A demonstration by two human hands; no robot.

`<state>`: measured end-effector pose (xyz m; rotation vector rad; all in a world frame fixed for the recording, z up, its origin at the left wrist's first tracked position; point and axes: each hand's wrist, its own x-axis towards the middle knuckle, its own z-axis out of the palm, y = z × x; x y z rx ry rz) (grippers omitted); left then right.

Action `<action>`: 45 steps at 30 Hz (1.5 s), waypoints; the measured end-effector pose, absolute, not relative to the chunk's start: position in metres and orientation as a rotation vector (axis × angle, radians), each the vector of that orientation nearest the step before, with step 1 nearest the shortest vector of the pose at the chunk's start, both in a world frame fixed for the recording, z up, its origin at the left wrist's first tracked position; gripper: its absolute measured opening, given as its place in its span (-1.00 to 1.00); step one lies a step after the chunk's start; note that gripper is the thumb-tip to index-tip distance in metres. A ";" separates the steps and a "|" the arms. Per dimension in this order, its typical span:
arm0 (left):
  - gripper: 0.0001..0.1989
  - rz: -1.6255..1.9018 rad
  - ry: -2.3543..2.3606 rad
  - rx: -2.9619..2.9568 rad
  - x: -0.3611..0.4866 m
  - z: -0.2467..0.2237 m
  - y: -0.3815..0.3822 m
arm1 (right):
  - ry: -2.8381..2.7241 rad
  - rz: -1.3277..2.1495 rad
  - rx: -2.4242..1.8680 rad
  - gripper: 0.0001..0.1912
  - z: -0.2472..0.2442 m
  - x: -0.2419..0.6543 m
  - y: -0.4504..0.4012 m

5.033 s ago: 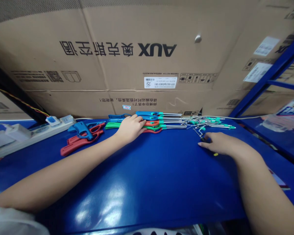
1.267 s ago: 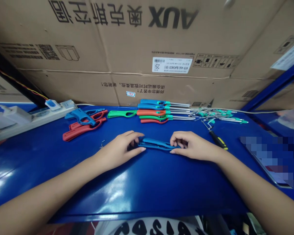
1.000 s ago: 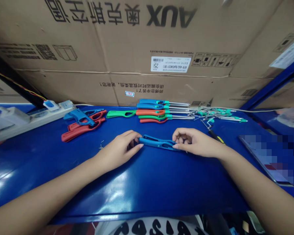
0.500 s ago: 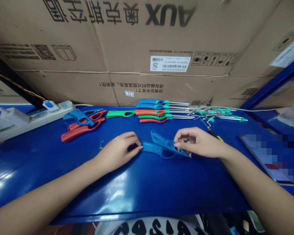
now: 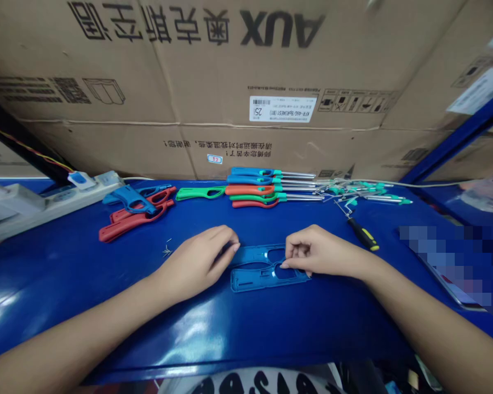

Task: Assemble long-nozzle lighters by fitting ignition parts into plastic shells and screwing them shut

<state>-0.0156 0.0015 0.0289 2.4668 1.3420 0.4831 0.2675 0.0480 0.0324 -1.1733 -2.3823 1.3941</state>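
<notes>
Head view: looking forward and down at my hands over the blue table [image 5: 61, 273].

Left hand [image 5: 197, 262]: narrow curl, fingertips at the left end of the blue plastic lighter shell halves [image 5: 267, 279]; I cannot tell whether it grips.

Right hand [image 5: 316, 251]: narrow pinch, fingers [image 5: 290, 261] over the shell openings; grip also unclear.

Shell halves: flat, side by side, mid-table between my hands.

Nearby: small metal pins [image 5: 167, 250] just beside my left hand; a yellow-and-black screwdriver [image 5: 362, 236] beyond my right.

Rest: utility lighter bodies [image 5: 252, 187] in a row at top centre, red and blue shells [image 5: 135, 214] upper left, green-tipped metal parts [image 5: 370, 192] upper right, a power strip [image 5: 53, 201] at left, and a cardboard box [image 5: 148, 109] behind.

Risk: uneven pressure could slide the halves on this glossy surface; a careless left-hand sweep could scatter the pins.
</notes>
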 end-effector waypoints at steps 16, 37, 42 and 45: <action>-0.75 0.327 1.214 2.580 -0.014 0.023 -0.012 | -1.843 -0.137 -1.789 -0.81 0.018 0.403 0.137; -0.66 0.408 1.136 2.584 -0.013 0.020 -0.007 | -1.677 -0.422 -1.443 -0.94 0.036 0.396 0.130; -0.67 0.354 1.183 2.602 -0.021 0.022 -0.001 | -1.834 -0.516 -1.178 -0.88 0.047 0.357 0.112; -0.68 0.342 1.213 2.603 -0.028 0.027 0.005 | -1.928 -0.448 -1.098 -0.87 0.046 0.330 0.100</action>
